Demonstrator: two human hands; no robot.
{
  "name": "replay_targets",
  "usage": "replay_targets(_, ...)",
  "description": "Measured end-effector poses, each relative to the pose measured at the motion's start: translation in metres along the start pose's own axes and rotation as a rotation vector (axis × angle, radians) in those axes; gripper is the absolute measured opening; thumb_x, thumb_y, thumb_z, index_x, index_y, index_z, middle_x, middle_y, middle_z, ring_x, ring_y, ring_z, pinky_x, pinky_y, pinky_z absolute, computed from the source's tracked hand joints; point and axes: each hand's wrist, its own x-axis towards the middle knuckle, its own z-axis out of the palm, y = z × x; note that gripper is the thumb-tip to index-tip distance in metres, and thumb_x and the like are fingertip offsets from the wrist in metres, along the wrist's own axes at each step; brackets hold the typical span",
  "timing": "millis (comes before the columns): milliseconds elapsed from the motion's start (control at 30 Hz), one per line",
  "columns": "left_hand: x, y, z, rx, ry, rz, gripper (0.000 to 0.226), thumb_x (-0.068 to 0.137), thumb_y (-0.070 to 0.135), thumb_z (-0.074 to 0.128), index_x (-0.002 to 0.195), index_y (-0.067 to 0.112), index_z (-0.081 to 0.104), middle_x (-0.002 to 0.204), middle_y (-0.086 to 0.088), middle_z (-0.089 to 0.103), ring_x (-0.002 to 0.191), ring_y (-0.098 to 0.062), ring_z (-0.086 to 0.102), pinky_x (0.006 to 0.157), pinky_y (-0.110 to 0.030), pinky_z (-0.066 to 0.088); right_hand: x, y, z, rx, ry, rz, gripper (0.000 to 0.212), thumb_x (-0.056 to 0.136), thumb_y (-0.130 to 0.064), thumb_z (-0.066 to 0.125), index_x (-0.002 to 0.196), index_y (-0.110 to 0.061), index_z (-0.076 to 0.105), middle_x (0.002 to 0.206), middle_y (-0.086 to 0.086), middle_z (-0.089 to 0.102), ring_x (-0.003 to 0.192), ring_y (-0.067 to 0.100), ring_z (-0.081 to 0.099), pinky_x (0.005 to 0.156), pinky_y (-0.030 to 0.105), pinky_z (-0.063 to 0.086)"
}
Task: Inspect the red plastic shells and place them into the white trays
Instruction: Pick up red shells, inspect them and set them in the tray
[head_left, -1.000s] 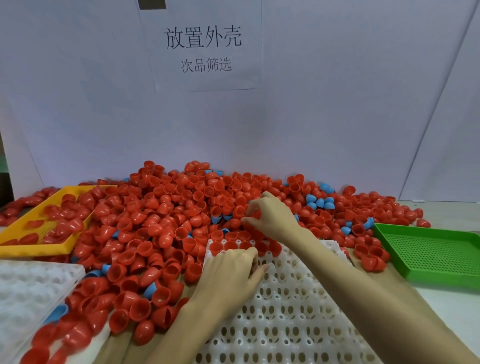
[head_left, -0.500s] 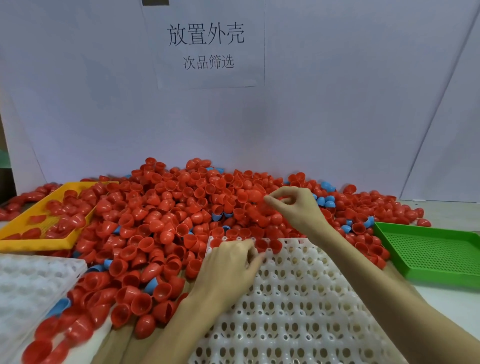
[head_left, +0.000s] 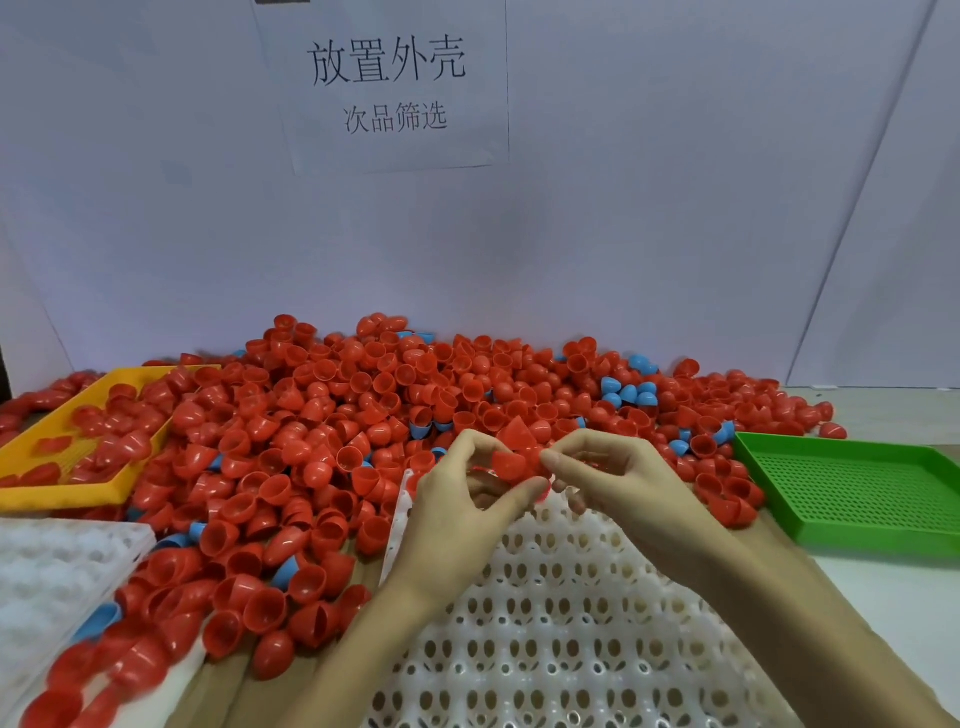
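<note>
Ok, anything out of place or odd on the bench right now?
Yes. Blue shells are mixed into the red pile, and red shells spill over the yellow tray and the left white tray. Both hands, left and right, hold one red shell.

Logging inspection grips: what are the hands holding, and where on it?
Both the left hand and right hand pinch one red plastic half-shell by opposite edges.

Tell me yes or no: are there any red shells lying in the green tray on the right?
No. The green tray shows only its bare perforated floor; the red shells stop outside its left rim.
</note>
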Motion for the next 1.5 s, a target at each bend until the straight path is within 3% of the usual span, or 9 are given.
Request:
replay_targets(267, 0.007, -0.003, -0.015, -0.19, -0.03, -0.172, 0.037, 0.091, 0.018, 0.08, 0.124, 0.024, 0.064, 0.114, 0.01, 0.077, 0.108, -0.009, 0.074, 0.09, -0.02, 0.058, 0.066, 0.0, -0.023, 0.012, 0.315, 0.03, 0.02, 0.099, -0.024, 0.071, 0.109, -0.008, 0.079, 0.099, 0.008, 0.08, 0.09, 0.016, 0.078, 0.078, 0.022, 0.062)
replay_targets(433, 0.009, -0.003, -0.016, -0.331, -0.1, -0.233, 0.032, 0.101, 0.009, 0.065, 0.132, 0.013, 0.062, 0.122, -0.005, 0.076, 0.116, -0.021, 0.072, 0.102, -0.037, 0.055, 0.068, 0.002, -0.033, -0.073, 0.242, 0.062, 0.022, 0.103, -0.013, 0.066, 0.121, -0.004, 0.074, 0.105, 0.011, 0.08, 0.094, 0.019, 0.079, 0.082, 0.028, 0.064)
replay_targets(600, 0.009, -0.001, -0.015, -0.333, -0.161, -0.235, 0.032, 0.11, 0.01, 0.048, 0.14, 0.012, 0.06, 0.124, -0.004, 0.076, 0.117, -0.022, 0.071, 0.1, -0.032, 0.056, 0.032, -0.003, -0.02, -0.115, 0.064, -0.072, 0.016, 0.101, -0.018, 0.069, 0.11, -0.024, 0.079, 0.102, 0.004, 0.081, 0.094, 0.021, 0.078, 0.08, 0.028, 0.063)
replay_targets(733, 0.008, -0.001, -0.013, -0.257, -0.179, -0.221, 0.034, 0.112, 0.014, 0.042, 0.137, 0.019, 0.064, 0.121, -0.004, 0.077, 0.115, -0.024, 0.071, 0.1, -0.033, 0.056, 0.01, -0.005, -0.009, -0.262, 0.02, -0.226, 0.018, 0.1, -0.018, 0.071, 0.116, -0.026, 0.074, 0.1, 0.0, 0.078, 0.092, 0.02, 0.077, 0.074, 0.03, 0.063)
replay_targets(900, 0.006, -0.002, -0.01, -0.168, -0.21, -0.201, 0.035, 0.112, 0.017, 0.044, 0.141, 0.025, 0.063, 0.123, 0.002, 0.076, 0.114, -0.017, 0.071, 0.102, -0.037, 0.055, -0.007, 0.0, 0.0, -0.412, 0.054, -0.299, 0.031, 0.097, -0.028, 0.072, 0.125, -0.039, 0.067, 0.099, -0.009, 0.073, 0.091, 0.016, 0.075, 0.074, 0.03, 0.063)
replay_targets(1100, 0.003, -0.001, -0.007, -0.148, -0.221, -0.208, 0.033, 0.112, 0.023, 0.045, 0.13, 0.037, 0.068, 0.121, 0.009, 0.076, 0.111, -0.011, 0.071, 0.095, -0.031, 0.054, -0.012, 0.003, 0.0, -0.463, 0.098, -0.278, 0.029, 0.096, -0.022, 0.073, 0.124, -0.029, 0.068, 0.098, -0.017, 0.072, 0.09, 0.01, 0.074, 0.077, 0.029, 0.062)
replay_targets(1267, 0.002, 0.003, -0.006, -0.227, -0.267, -0.2, 0.033, 0.111, 0.023, 0.047, 0.133, 0.036, 0.067, 0.121, 0.006, 0.076, 0.11, -0.013, 0.071, 0.093, -0.024, 0.055, -0.015, 0.003, 0.003, -0.485, 0.123, -0.297, 0.021, 0.094, -0.033, 0.075, 0.114, -0.031, 0.07, 0.097, -0.014, 0.071, 0.091, 0.012, 0.072, 0.074, 0.029, 0.061)
replay_targets(1367, 0.0, 0.005, -0.004, -0.213, -0.267, -0.158, 0.033, 0.105, 0.024, 0.061, 0.135, 0.038, 0.067, 0.116, 0.007, 0.076, 0.108, -0.011, 0.072, 0.091, -0.014, 0.053, -0.014, 0.007, 0.003, -0.501, 0.121, -0.3, 0.02, 0.093, -0.025, 0.079, 0.111, -0.027, 0.071, 0.096, -0.015, 0.073, 0.091, 0.01, 0.073, 0.075, 0.03, 0.062)
replay_targets(1500, -0.002, 0.003, 0.0, -0.11, -0.156, -0.063, 0.05, 0.086, 0.024, 0.086, 0.128, 0.042, 0.067, 0.11, 0.004, 0.072, 0.102, -0.016, 0.072, 0.09, -0.025, 0.058, -0.013, 0.008, -0.001, -0.428, 0.112, -0.293, 0.021, 0.093, -0.01, 0.078, 0.109, -0.024, 0.074, 0.1, -0.014, 0.077, 0.095, 0.009, 0.075, 0.08, 0.029, 0.062)
